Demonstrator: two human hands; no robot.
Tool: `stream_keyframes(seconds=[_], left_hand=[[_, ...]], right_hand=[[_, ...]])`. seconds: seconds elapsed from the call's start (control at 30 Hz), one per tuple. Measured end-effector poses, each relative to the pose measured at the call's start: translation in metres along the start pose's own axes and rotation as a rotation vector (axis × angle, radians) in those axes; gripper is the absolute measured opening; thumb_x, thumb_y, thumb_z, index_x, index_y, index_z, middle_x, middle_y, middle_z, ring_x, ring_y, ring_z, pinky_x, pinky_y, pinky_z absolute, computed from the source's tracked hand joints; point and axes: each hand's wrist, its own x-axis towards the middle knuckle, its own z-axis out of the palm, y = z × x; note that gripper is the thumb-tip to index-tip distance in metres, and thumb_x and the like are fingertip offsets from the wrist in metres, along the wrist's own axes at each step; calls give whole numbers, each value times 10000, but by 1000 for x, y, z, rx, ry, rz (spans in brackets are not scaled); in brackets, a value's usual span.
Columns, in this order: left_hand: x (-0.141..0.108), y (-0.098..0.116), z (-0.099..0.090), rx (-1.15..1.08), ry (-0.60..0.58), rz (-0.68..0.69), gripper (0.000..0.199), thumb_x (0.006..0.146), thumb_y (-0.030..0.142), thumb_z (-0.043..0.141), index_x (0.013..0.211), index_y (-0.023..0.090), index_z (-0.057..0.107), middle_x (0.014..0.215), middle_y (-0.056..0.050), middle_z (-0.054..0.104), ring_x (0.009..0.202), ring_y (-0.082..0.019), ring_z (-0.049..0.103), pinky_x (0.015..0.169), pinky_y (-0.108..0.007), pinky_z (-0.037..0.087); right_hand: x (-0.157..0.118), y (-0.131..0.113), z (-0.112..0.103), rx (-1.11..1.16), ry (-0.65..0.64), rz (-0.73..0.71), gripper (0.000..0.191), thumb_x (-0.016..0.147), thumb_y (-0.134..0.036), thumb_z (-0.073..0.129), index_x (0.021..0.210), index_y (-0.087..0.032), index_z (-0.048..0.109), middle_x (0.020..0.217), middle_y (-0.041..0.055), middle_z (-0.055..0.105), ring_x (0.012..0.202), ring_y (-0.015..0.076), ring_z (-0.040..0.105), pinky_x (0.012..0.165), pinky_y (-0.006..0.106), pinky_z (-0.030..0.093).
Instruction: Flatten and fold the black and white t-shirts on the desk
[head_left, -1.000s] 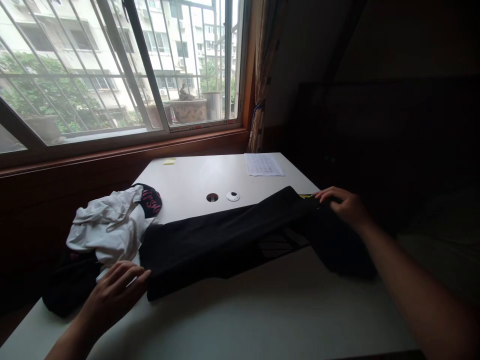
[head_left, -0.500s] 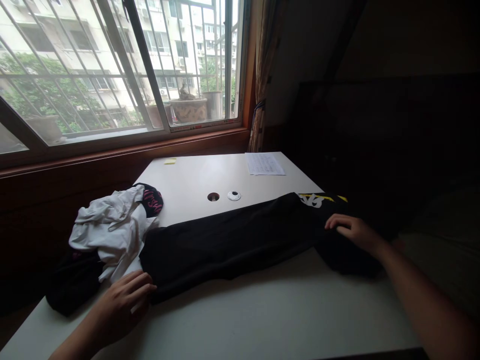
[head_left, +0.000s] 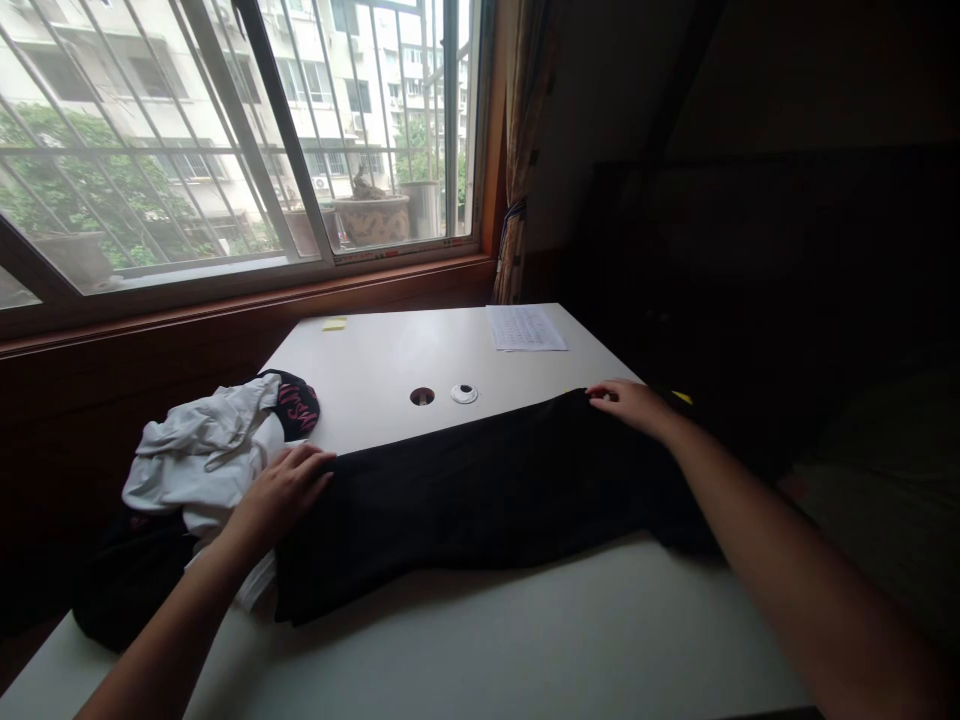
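Note:
A long black garment (head_left: 465, 490) lies stretched across the white table, from the left side to the right. My left hand (head_left: 289, 485) is closed on its upper left corner, fingertips pinching the cloth. At the garment's upper edge on the right, my right hand (head_left: 626, 405) pinches the fabric between thumb and fingers. Beside my left hand sits a rumpled white cloth (head_left: 199, 455), heaped with black cloth (head_left: 124, 580) that has pink lettering on one part.
Near the middle of the white table (head_left: 397, 350) are a round hole (head_left: 422, 397) and a white round cover (head_left: 464, 394). Printed sheets (head_left: 527, 328) and a yellow note (head_left: 334, 324) lie toward the back. A barred window and curtain (head_left: 514, 200) stand behind.
My left hand has moved up from the garment's lower left corner to its upper left corner. My right hand has shifted left and up along the garment, whose lower left part has spread downward.

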Motion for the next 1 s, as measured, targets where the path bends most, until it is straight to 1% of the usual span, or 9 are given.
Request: stream_keyframes(seconds=[0.1,0.2,0.33,0.53,0.67,0.73,0.83,0.9,1.0], left_hand=[[17,-2,13,-14,-69,-54,303,960,383,541,1165,237,710,1111,-83,701,1041,-276,645,940,-409,537],[20,-3,21,-45,-103,-85,272,946,344,517,1071,226,728,1045,-81,706,965,-252,665,891,-379,542],[15,-8,25,-32,-82,-169,274,950,351,484,971,214,720,995,-89,697,917,-251,674,840,-364,532],[21,-21,25,-73,-108,-270,302,940,414,491,932,203,707,962,-75,717,902,-243,700,844,-344,535],[25,-25,26,-56,-90,-312,277,933,395,501,923,205,702,930,-72,692,860,-245,681,802,-352,533],[22,-23,25,-34,-62,-314,274,935,387,508,986,203,705,989,-87,672,921,-263,659,855,-383,522],[13,-13,17,-9,16,-243,261,961,371,521,1079,217,695,1100,-98,649,1042,-285,610,952,-429,489],[4,2,7,-24,64,-111,222,994,350,521,1078,228,686,1110,-90,647,1063,-275,589,962,-428,485],[-16,35,-12,-108,-23,113,149,1009,322,560,1072,242,668,1073,-64,648,1009,-227,590,895,-358,510]], right_hand=[[25,-12,21,-298,-30,-150,380,912,-312,613,1247,-162,708,1252,136,670,1058,236,607,902,321,473],[39,-19,36,-480,-62,-235,294,877,-271,644,1149,-230,749,1214,87,693,1120,266,583,934,363,463],[51,-20,44,-530,-74,-279,176,874,-237,605,941,-240,767,1069,65,734,1075,262,599,930,384,448],[57,-19,49,-603,-33,-249,215,901,-190,543,963,-214,748,1071,92,729,1021,264,592,842,378,443],[53,-28,56,-643,12,-241,247,914,-107,495,960,-188,724,1062,130,708,1019,279,560,823,387,408],[51,-36,59,-654,52,-229,275,923,-79,468,988,-175,718,1098,152,689,1032,287,543,839,398,391],[44,-61,63,-642,120,-241,278,938,-89,468,1053,-169,709,1173,162,659,1072,296,526,877,409,382],[31,-89,67,-555,184,-315,230,950,-134,502,1051,-168,705,1156,149,658,1072,294,530,890,403,392],[-11,-148,78,-275,225,-518,157,979,-223,531,969,-192,685,1007,101,662,969,257,555,873,378,423]])
